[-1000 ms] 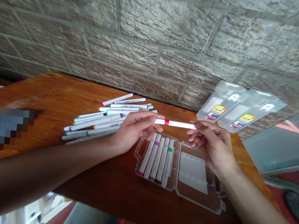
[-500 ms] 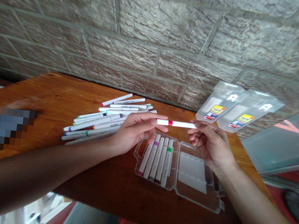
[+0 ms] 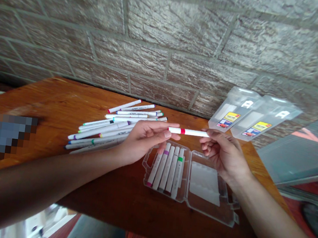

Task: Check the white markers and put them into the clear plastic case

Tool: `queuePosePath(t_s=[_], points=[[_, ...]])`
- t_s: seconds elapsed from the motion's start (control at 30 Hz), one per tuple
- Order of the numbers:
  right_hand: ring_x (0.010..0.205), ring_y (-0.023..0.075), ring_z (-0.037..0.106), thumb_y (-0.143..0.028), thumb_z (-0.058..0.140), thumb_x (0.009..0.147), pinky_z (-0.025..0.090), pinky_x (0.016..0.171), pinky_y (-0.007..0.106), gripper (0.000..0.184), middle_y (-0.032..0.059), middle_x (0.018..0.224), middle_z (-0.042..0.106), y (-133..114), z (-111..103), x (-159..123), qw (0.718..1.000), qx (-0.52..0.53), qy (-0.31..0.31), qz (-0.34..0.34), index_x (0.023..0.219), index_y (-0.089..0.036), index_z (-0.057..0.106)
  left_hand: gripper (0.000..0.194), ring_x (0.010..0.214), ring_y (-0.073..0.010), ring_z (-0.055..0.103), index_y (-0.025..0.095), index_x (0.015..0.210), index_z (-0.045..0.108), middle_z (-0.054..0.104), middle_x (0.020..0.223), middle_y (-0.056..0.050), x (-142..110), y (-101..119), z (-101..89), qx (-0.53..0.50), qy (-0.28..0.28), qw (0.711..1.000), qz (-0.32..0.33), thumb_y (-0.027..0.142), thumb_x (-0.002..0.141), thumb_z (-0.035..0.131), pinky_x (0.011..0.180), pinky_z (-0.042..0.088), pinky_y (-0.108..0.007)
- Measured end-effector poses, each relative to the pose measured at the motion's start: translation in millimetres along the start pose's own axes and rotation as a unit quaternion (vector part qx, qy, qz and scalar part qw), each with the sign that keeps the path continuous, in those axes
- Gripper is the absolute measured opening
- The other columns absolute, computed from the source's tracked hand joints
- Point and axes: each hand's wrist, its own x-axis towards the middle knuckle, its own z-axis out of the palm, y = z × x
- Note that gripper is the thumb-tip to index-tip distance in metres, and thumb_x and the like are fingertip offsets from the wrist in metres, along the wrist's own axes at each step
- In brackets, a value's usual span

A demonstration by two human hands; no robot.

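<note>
Currently, a white marker (image 3: pixel 190 132) with a red band lies level above an open clear plastic case (image 3: pixel 205 209). The right hand (image 3: pixel 228 154) pinches its right end between thumb and fingers; the left hand (image 3: pixel 142 138) is at its left end, though whether it grips there I cannot tell. More markers (image 3: pixel 167 170) line the case's left half. Farther left, a loose marker pile (image 3: pixel 114 129) lies on the wooden table (image 3: pixel 102 201); two translucent boxes (image 3: pixel 251 119) stand far right.
</note>
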Motion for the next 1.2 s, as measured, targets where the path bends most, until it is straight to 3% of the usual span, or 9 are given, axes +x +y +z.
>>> queuePosePath(t_s=[0.5, 0.8, 1.2], points=[[0.045, 0.0096, 0.062, -0.028, 0.089, 0.068, 0.049, 0.038, 0.016, 0.02, 0.0038, 0.063, 0.076, -0.1, 0.6, -2.9, 1.0, -0.015, 0.001, -0.022, 0.081, -0.015, 0.083, 0.029, 0.053, -0.0097, 0.058, 0.017, 0.107, 0.085, 0.084, 0.094, -0.014, 2.2, -0.9, -0.8, -0.015, 0.035, 0.999, -0.024, 0.04, 0.09, 0.079, 0.051, 0.045, -0.025], [0.046, 0.0104, 0.064, -0.031, 0.093, 0.066, 0.052, 0.039, 0.016, 0.024, 0.0042, 0.064, 0.077, -0.7, -1.1, -2.1, 0.999, -0.018, -0.006, -0.038, 0.082, -0.015, 0.084, 0.031, 0.051, -0.009, 0.058, 0.017, 0.106, 0.085, 0.084, 0.096, -0.014, 3.0, -1.7, 2.0, 0.045, 0.048, 0.998, -0.018, 0.04, 0.087, 0.082, 0.05, 0.045, -0.025], [0.046, 0.0101, 0.065, -0.032, 0.093, 0.068, 0.053, 0.04, 0.016, 0.023, 0.0041, 0.065, 0.077, 0.5, -2.7, -2.7, 0.998, -0.024, -0.02, -0.055, 0.083, -0.016, 0.085, 0.03, 0.05, -0.0087, 0.057, 0.016, 0.106, 0.085, 0.084, 0.092, -0.013, 3.3, -1.4, 1.1, 0.049, 0.059, 0.997, -0.018, 0.036, 0.083, 0.084, 0.049, 0.046, -0.024]])
